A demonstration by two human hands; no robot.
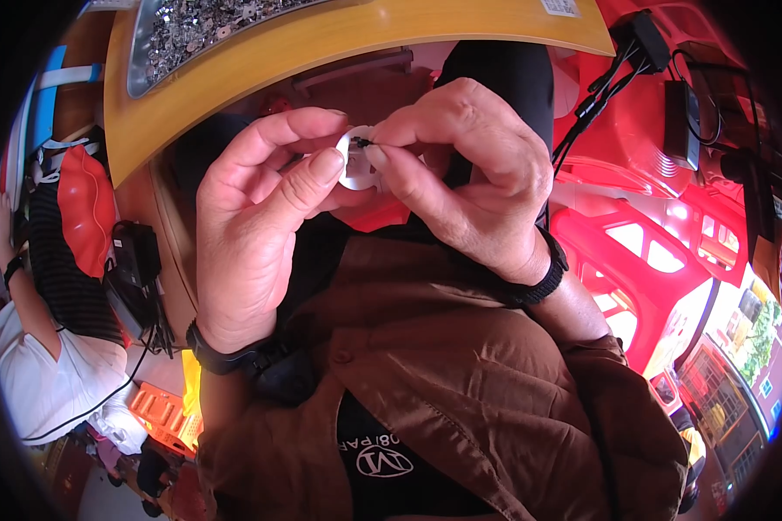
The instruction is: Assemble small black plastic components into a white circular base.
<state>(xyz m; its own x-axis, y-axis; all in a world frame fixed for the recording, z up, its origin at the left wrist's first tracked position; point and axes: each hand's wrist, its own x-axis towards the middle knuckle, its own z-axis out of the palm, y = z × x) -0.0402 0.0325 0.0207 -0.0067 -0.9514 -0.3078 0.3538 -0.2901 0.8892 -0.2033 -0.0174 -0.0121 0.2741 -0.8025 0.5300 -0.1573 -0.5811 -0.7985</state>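
In front of my chest, below the table edge, my left hand [256, 213] grips a small white round part [356, 178] between thumb and fingers. Its shape is ring-like or cup-like; I cannot tell which. My right hand [482, 174] is closed in a pinch at the part's upper right side. Between that thumb and forefinger shows a tiny dark piece [362, 142], set against the white part and mostly covered by the fingertips. Both hands meet around the white part.
A metal tray [137, 80] heaped with small shiny metal pieces [195, 35] stands on the yellow wooden table [347, 43]. Black cables [593, 106] hang at the right, near red plastic chairs [643, 278]. Left are a black power adapter [136, 252], an orange basket [158, 415] and another person's arm [30, 304].
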